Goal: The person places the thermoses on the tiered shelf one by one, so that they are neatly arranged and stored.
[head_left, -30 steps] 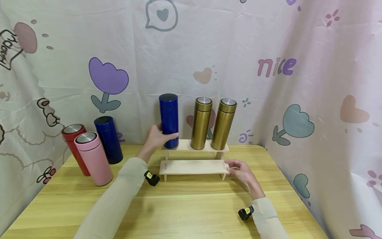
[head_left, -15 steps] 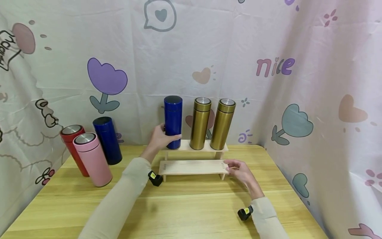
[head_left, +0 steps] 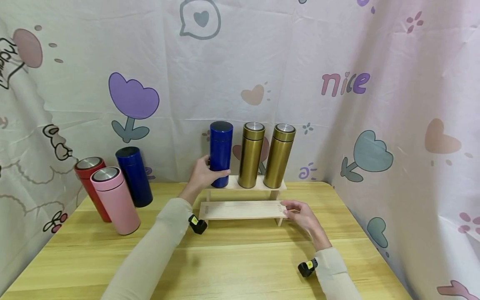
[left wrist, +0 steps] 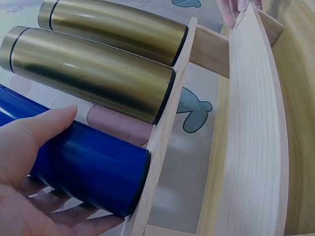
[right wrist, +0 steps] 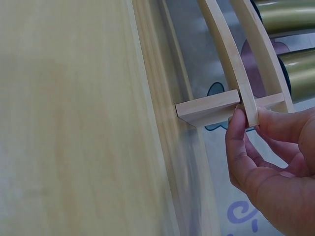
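Two hands in view, set well apart, each clamped on something different. With the left hand [head_left: 201,175], grips the lower part of a blue bottle [head_left: 221,146], thumb across the near side and fingers round the far side. With the right hand [head_left: 303,216], pinches the right end of the lower shelf [head_left: 241,209] between thumb and fingertips, plain to see in the right wrist view.

Blue bottle upright at the left end of the wooden upper shelf [head_left: 234,182], base against the board. Farther right on that same shelf, a gold bottle [head_left: 252,158] and another gold bottle [head_left: 279,158], both with silver tops, near the blue one but not touching it.

Well to the left on the wooden surface [head_left: 240,266], three more standing together: a red bottle [head_left: 88,178], partly hidden by a pink bottle [head_left: 118,204], and a second blue bottle [head_left: 136,179] just behind. At the back, a pale cloth [head_left: 262,50] printed with flowers and hearts.
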### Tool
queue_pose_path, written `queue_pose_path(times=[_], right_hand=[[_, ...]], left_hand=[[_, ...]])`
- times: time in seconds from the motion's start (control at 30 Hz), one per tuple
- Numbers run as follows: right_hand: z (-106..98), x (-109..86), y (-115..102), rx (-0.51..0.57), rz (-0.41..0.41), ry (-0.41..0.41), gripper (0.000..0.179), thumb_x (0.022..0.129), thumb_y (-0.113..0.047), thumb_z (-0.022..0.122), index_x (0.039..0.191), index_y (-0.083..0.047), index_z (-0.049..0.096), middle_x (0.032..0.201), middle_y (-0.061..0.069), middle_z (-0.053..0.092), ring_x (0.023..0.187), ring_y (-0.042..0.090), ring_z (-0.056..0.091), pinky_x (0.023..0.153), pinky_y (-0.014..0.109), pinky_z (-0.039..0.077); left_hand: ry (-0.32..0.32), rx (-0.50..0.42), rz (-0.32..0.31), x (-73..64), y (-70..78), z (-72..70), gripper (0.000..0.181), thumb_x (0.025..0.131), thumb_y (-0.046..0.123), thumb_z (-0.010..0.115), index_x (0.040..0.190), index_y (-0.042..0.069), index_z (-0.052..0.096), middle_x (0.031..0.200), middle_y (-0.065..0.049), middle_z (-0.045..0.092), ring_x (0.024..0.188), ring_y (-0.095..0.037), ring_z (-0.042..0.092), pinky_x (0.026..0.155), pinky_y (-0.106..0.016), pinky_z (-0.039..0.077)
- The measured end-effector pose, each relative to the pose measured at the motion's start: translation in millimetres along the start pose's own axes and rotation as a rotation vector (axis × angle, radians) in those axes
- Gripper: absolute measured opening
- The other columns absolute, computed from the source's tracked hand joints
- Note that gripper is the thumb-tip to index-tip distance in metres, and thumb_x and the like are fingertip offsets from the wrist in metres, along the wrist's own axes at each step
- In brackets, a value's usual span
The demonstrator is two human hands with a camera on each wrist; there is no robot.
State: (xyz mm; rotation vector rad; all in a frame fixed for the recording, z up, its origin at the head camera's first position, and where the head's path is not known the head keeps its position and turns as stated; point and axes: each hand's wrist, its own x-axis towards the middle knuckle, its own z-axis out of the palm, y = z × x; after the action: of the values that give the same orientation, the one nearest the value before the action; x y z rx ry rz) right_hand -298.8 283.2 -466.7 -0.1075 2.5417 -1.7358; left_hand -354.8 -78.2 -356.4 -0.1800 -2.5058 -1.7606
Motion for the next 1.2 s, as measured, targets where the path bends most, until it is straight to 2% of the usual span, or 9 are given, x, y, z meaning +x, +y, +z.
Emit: queue_pose_path(times=[0.47, 0.87, 1.2], right_hand=[[3.4, -1.6, 0.7, 0.063, 0.011, 0.035, 0.041, 0.096, 0.006, 0.063, 0.137, 0.009, 0.058, 0.122, 0.027, 0.062, 0.094, 0.016, 0.068, 0.085, 0.03, 0.063], [6.3, -0.9, 0.0, 0.049, 0.005, 0.062, 0.04, 0.095, 0.006, 0.064, 0.134, 0.01, 0.06, 0.121, 0.026, 0.063, 0.092, 0.014, 0.068, 0.083, 0.028, 0.063], [8.2, -1.9, 0.6, 0.049, 0.012, 0.072, 0.039, 0.095, 0.005, 0.065, 0.134, 0.008, 0.061, 0.122, 0.026, 0.063, 0.094, 0.016, 0.069, 0.087, 0.035, 0.063]], left_hand=[[-0.007, 0.046, 0.024, -0.1, -10.0, 4.2, 0.091, 0.087, 0.041, 0.081, 0.157, 0.007, 0.034, 0.155, -0.021, 0.049, 0.14, -0.041, 0.052, 0.114, -0.061, 0.045], [-0.013, 0.059, 0.041, -2.4, -10.7, 2.8, 0.093, 0.087, 0.047, 0.081, 0.157, 0.009, 0.034, 0.155, -0.019, 0.049, 0.14, -0.041, 0.053, 0.113, -0.061, 0.047], [-0.041, 0.07, 0.04, -4.2, -10.9, -0.5, 0.094, 0.087, 0.046, 0.081, 0.159, 0.01, 0.032, 0.156, -0.019, 0.048, 0.14, -0.041, 0.053, 0.112, -0.06, 0.048]])
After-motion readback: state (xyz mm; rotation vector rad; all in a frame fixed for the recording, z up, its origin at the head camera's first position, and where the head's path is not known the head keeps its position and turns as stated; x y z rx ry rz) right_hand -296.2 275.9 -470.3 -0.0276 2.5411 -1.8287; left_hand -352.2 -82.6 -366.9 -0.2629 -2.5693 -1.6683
